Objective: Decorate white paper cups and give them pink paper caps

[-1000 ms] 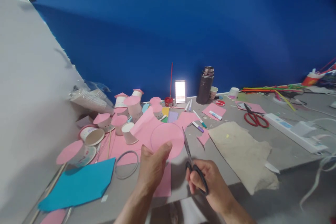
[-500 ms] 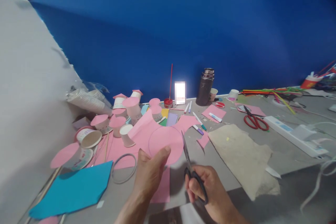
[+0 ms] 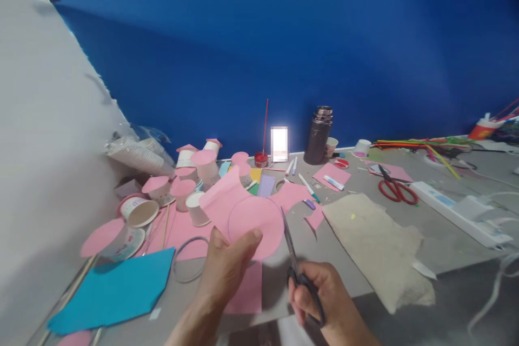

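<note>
Between thumb and fingers, my left hand [image 3: 231, 262] pinches a sheet of pink paper [image 3: 253, 216] above the table. A circle outline is drawn on this paper, and its right side is cut to a curve. My right hand [image 3: 318, 292] has its fingers through the handles of black-handled scissors [image 3: 291, 243], which point up and away. The blade tips lie at the paper's right edge; from here the blades look nearly closed. Left of my left wrist lies a grey ring [image 3: 190, 281]. More pink paper [image 3: 249, 289] is on the table beneath my hands.
Paper cups with pink discs [image 3: 182, 192] crowd the left, behind a blue foam sheet [image 3: 113, 292]. A dark flask [image 3: 318, 138] stands near the blue wall. To the right are a beige cloth [image 3: 377, 248], red-handled scissors [image 3: 397, 192] and a power strip [image 3: 458, 213]. Several markers [image 3: 308, 186] lie mid-table.
The pink paper has shifted slightly and tilted in my left hand. My right hand with the scissors has moved slightly down and right. The whole view has shifted a little.
</note>
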### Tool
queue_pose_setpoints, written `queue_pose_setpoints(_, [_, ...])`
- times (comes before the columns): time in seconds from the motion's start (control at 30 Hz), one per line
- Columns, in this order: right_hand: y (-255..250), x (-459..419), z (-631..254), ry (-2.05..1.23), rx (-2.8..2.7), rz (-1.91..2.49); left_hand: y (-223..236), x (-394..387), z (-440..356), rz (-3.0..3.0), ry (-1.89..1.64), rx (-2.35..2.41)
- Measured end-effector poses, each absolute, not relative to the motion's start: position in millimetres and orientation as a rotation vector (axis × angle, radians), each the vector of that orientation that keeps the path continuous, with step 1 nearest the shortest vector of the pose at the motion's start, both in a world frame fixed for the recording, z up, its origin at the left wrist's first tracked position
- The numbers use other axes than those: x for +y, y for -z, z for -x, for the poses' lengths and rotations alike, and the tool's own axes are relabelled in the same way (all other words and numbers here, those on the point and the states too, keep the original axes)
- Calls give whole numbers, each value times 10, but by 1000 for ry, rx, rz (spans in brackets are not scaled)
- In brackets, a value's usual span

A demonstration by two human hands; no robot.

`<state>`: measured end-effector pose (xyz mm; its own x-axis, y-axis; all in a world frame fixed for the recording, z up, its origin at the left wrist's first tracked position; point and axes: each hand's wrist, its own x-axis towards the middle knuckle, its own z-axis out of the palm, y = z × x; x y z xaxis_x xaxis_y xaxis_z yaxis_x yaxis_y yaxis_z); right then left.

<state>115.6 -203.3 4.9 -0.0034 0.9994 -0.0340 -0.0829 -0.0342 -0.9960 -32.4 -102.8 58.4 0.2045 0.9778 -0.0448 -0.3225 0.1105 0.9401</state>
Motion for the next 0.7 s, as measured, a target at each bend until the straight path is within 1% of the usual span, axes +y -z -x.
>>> queue_pose_setpoints(0.17, [-98,-2047,-1159,-1298,-1150,1191,-597,-1013,358,-1023,-1112,823])
queue_pose_setpoints(0.3, [-125,-2045,-1169,-1290,-1163,1202,-577,-1005,387,-988,-1079,885])
queue_pose_setpoints(0.53, [-44,-2056,-1185,-1282,-1158,1202,-567,-991,420,-959,-1045,944])
queue_pose_setpoints(0.7, [-53,-2062,-1169,-1312,-1142,1186,-642,-964,411,-991,-1026,821])
